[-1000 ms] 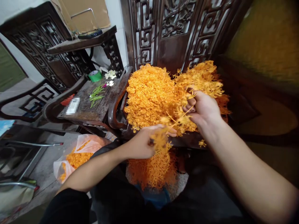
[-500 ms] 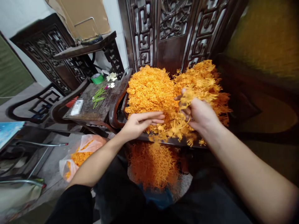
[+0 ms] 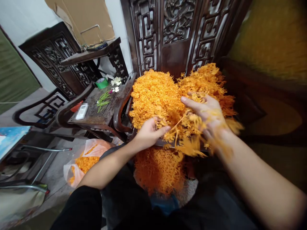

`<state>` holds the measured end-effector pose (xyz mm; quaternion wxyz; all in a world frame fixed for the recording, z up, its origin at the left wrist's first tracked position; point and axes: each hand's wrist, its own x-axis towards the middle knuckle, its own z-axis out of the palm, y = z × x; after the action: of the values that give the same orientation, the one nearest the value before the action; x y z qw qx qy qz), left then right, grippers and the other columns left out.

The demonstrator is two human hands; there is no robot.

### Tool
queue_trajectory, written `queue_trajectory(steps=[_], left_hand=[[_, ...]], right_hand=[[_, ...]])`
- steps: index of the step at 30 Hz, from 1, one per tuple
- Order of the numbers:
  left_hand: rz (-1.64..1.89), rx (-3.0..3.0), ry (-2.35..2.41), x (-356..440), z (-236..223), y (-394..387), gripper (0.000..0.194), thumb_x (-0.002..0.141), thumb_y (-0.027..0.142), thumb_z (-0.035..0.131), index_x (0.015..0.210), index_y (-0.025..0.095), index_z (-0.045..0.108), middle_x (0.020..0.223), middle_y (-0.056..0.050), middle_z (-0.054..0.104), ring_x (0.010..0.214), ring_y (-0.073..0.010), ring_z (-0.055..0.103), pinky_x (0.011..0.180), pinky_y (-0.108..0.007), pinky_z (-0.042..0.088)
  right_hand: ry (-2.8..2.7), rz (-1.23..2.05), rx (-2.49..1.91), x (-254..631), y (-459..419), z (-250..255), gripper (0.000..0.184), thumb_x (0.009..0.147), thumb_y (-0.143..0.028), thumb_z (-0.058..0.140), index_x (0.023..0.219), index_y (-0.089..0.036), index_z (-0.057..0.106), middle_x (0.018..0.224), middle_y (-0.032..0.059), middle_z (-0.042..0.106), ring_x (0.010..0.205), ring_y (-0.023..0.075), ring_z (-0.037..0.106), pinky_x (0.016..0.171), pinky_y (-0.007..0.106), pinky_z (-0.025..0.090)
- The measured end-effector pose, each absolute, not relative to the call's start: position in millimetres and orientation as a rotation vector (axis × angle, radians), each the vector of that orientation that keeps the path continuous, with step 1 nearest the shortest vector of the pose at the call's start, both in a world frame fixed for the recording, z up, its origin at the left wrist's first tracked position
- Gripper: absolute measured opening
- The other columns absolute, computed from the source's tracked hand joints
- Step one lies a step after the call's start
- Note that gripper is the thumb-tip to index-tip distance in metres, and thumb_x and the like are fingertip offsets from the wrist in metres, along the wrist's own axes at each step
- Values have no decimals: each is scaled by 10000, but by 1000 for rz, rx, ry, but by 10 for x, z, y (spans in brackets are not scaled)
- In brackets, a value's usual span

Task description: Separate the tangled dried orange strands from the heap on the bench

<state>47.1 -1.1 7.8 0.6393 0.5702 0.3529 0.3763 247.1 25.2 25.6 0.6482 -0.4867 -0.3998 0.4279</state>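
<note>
My left hand (image 3: 151, 132) is closed, thumb and fingers pinching part of an orange plastic flower sprig (image 3: 178, 121) in front of the heap. A thin stem runs across from there toward my right hand (image 3: 208, 111). Loose orange strands lie in its palm and swing, blurred, over the wrist; its index finger is stretched out and the other fingers look curled around the strands. Behind both hands rises a big pile of orange plastic flower pieces (image 3: 153, 92), with a second mound (image 3: 203, 76) to its right. Blur hides exactly where the right fingers grip.
The pile lies on a dark carved wooden chair (image 3: 176, 57). Below it, between my legs, is more orange material (image 3: 163, 169). At left, a wooden seat (image 3: 96, 107) holds green tape (image 3: 102, 83), green stems (image 3: 103, 102) and white flowers (image 3: 116, 81). A plastic bag (image 3: 96, 145) with orange pieces lies on the floor.
My left hand has gone from stretched fingers to a pinch on the sprig. My right hand has turned and shifted slightly right, and its orange strands now swing across the wrist.
</note>
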Motion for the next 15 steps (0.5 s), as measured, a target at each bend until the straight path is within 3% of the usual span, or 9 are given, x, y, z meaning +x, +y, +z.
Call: queue_trajectory(steps=[3,5,8,11,13,15], left_hand=[[940,1315,863,385,117,56,486,710,461,921,1014,163,687,989,-62,741,921,-193,684,938,-360,546],[867,1357,835,323,173,83,443,715,444,925,988,163,718,1024,-75,748,973,-208,693,999,-384,533],[727,1396,554,250,284,94,426,779,584,845,817,172,742,1332,-131,694,1234,-288,659,1144,-460,477],[628,1420,351,206,389,88,768,738,942,581,728,195,756,1398,-157,671,1365,-366,600,1165,-538,466],[525,1463,348,172,463,81,967,564,1078,494,856,215,816,1335,-171,708,1416,-391,562,1147,-541,481],[395,1477,349,124,544,76,1130,437,1124,469,985,208,840,1394,-171,682,1479,-404,498,1140,-510,488]], right_hand=[[-836,1196,-1114,2536,200,343,506,565,-539,982,803,-218,671,745,52,646,605,179,575,494,337,498],[-926,1286,-1096,2502,138,358,535,594,-648,937,753,-217,665,733,62,635,617,182,575,470,325,496],[-1085,1291,-1046,2411,64,307,572,647,-737,867,703,-213,645,719,50,614,579,155,550,426,293,468],[-1103,1199,-1043,2353,40,251,540,689,-695,868,742,-216,625,633,1,538,461,106,455,374,274,387],[-1019,1055,-1082,2345,46,246,527,672,-628,912,878,-231,633,635,-28,517,419,87,409,347,265,328],[-950,914,-1114,2353,53,260,593,665,-573,936,1058,-260,622,667,-52,510,396,69,371,335,254,297]])
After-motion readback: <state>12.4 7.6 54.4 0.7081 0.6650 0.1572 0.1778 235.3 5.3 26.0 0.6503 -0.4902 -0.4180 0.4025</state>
